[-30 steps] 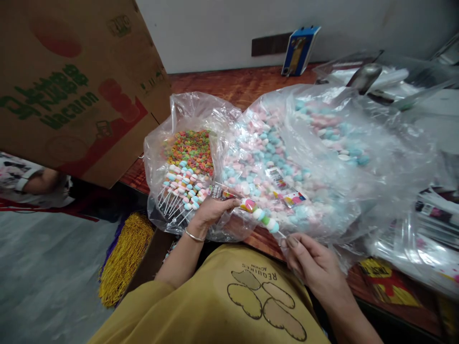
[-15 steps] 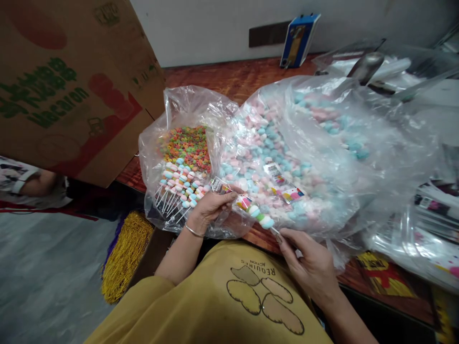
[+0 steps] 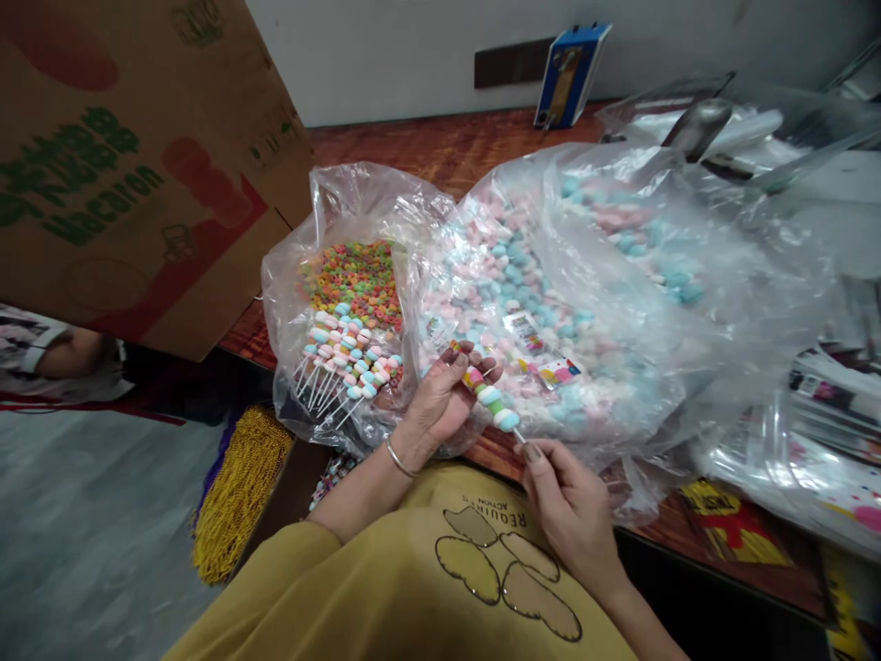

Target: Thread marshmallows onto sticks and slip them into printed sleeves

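My right hand [image 3: 568, 500] pinches the white stick of a marshmallow skewer [image 3: 496, 410], with blue, white and green pieces showing. My left hand [image 3: 446, 393] is closed around the skewer's far end and a small printed plastic bag [image 3: 441, 334], partly hidden by my fingers. How far the bag covers the pieces is hard to tell. Left of that hand, several finished marshmallow skewers [image 3: 348, 353] lie with sticks toward me on a clear bag of colourful cereal rings [image 3: 354, 275]. Ahead, a large clear bag holds pink, blue and white marshmallows [image 3: 519, 266]; another printed bag [image 3: 540, 347] rests on it.
A tall cardboard box [image 3: 138, 165] stands at the left. A blue device [image 3: 571, 75] is by the wall, a metal scoop [image 3: 698, 127] at the back right. Printed packaging [image 3: 826, 404] lies right; gold-fringed material [image 3: 244, 496] hangs lower left. Another person's arm [image 3: 72, 353] shows far left.
My left hand has moved right and toward me, closing around the skewer's upper end, now more tucked behind my fingers. The right hand, still on the stick, has shifted slightly left.
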### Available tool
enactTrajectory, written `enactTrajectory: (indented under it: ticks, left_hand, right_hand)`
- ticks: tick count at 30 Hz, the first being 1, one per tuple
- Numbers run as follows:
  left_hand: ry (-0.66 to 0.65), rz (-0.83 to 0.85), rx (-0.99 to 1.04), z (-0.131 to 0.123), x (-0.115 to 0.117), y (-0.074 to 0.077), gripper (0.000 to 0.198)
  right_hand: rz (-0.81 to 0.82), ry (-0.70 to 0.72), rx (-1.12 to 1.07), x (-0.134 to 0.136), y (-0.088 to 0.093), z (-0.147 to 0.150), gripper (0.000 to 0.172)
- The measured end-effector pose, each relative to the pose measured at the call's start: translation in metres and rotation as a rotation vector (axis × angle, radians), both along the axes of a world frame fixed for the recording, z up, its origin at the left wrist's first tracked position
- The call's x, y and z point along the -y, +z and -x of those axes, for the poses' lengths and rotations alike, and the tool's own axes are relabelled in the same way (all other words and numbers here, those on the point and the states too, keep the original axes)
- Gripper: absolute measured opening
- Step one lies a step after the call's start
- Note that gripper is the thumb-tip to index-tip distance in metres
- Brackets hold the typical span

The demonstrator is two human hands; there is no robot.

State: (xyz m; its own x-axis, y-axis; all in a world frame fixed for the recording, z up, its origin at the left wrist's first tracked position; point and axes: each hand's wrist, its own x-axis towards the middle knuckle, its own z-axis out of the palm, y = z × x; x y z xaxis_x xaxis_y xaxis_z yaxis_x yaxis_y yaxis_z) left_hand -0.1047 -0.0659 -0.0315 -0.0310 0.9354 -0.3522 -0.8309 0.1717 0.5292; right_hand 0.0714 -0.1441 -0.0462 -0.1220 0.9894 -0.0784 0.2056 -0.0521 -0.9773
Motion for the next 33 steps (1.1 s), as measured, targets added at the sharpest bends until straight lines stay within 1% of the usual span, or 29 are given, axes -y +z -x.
enactTrajectory:
  ticks: [2,3,4,5,6,7,10,11,12,14,16,17,18,19,20,21,23,24,25,26,27,28,29,30,31,33]
  left_hand:
    - [0.010,0.010,0.015,-0.002,0.000,0.000,0.020]
    - [0.004,0.007,0.020,-0.002,0.000,0.000,0.021]
    - [-0.005,0.006,0.024,-0.002,0.000,0.000,0.021]
    - [-0.016,0.006,0.025,-0.002,0.000,0.000,0.022]
    - [-0.024,0.008,0.023,-0.003,0.001,0.000,0.024]
    - [-0.029,0.012,0.017,-0.003,0.001,0.001,0.025]
    - [-0.030,0.030,-0.012,-0.005,0.001,0.003,0.028]
    - [-0.030,0.041,-0.026,-0.005,0.001,0.004,0.029]
    - [-0.030,0.055,-0.040,-0.006,0.001,0.005,0.030]
    - [-0.030,0.078,-0.065,-0.007,0.000,0.007,0.031]
    - [-0.029,0.082,-0.071,-0.007,-0.001,0.008,0.031]
    - [-0.029,0.077,-0.069,-0.008,-0.001,0.008,0.031]
    - [-0.029,0.071,-0.066,-0.008,-0.001,0.008,0.030]
    - [-0.030,0.064,-0.061,-0.008,-0.001,0.007,0.029]
    - [-0.031,0.057,-0.053,-0.007,-0.001,0.006,0.028]
    - [-0.036,0.050,-0.042,-0.007,-0.001,0.004,0.027]
    - [-0.052,0.039,-0.013,-0.006,0.000,0.001,0.026]
    - [-0.062,0.033,0.004,-0.006,0.000,0.000,0.026]
    - [-0.073,0.024,0.020,-0.005,0.000,-0.002,0.026]
    - [-0.083,0.013,0.036,-0.005,0.000,-0.002,0.027]
    - [-0.092,-0.001,0.053,-0.005,0.000,-0.003,0.026]
    - [-0.099,-0.014,0.069,-0.005,-0.001,-0.003,0.026]
    - [-0.104,-0.024,0.082,-0.006,-0.001,-0.002,0.025]
    - [-0.102,-0.027,0.091,-0.006,-0.001,-0.002,0.023]
    - [-0.092,-0.019,0.095,-0.007,-0.001,0.000,0.022]
    - [-0.058,0.018,0.095,-0.010,-0.001,0.002,0.018]
  right_hand:
    - [0.290,0.024,-0.246,0.001,-0.002,0.004,0.040]
    - [0.380,0.036,-0.338,0.002,-0.003,0.005,0.043]
    - [0.416,0.046,-0.380,0.002,-0.003,0.006,0.044]
    - [0.391,0.052,-0.362,0.002,-0.004,0.007,0.043]
    - [0.305,0.052,-0.289,0.001,-0.005,0.006,0.040]
    - [0.163,0.046,-0.171,0.000,-0.005,0.006,0.037]
    - [-0.398,0.026,0.262,-0.003,-0.008,0.002,0.024]
    - [-0.557,0.032,0.378,-0.005,-0.010,0.000,0.022]
    - [-0.679,0.048,0.470,-0.007,-0.011,-0.002,0.020]
    - [-0.829,0.087,0.589,-0.010,-0.014,-0.004,0.020]
    - [-0.867,0.104,0.620,-0.012,-0.016,-0.005,0.020]
    - [-0.834,0.101,0.597,-0.012,-0.016,-0.004,0.018]
    - [-0.763,0.093,0.542,-0.013,-0.015,-0.003,0.017]
    - [-0.647,0.085,0.454,-0.012,-0.014,-0.001,0.018]
    - [-0.486,0.078,0.333,-0.012,-0.012,0.001,0.021]
    - [-0.290,0.072,0.179,-0.012,-0.010,0.004,0.025]
    - [0.124,0.066,-0.177,-0.013,-0.005,0.007,0.033]
    - [0.300,0.067,-0.341,-0.013,-0.003,0.009,0.035]
    - [0.431,0.070,-0.471,-0.014,-0.001,0.010,0.036]
    - [0.511,0.083,-0.554,-0.015,0.000,0.011,0.037]
    - [0.540,0.099,-0.581,-0.015,0.000,0.011,0.037]
    - [0.518,0.110,-0.548,-0.015,-0.001,0.012,0.037]
    - [0.440,0.112,-0.458,-0.016,-0.002,0.012,0.037]
    - [0.306,0.100,-0.324,-0.016,-0.005,0.013,0.036]
    - [0.126,0.079,-0.159,-0.016,-0.007,0.014,0.034]
    - [-0.286,0.049,0.184,-0.018,-0.013,0.015,0.028]
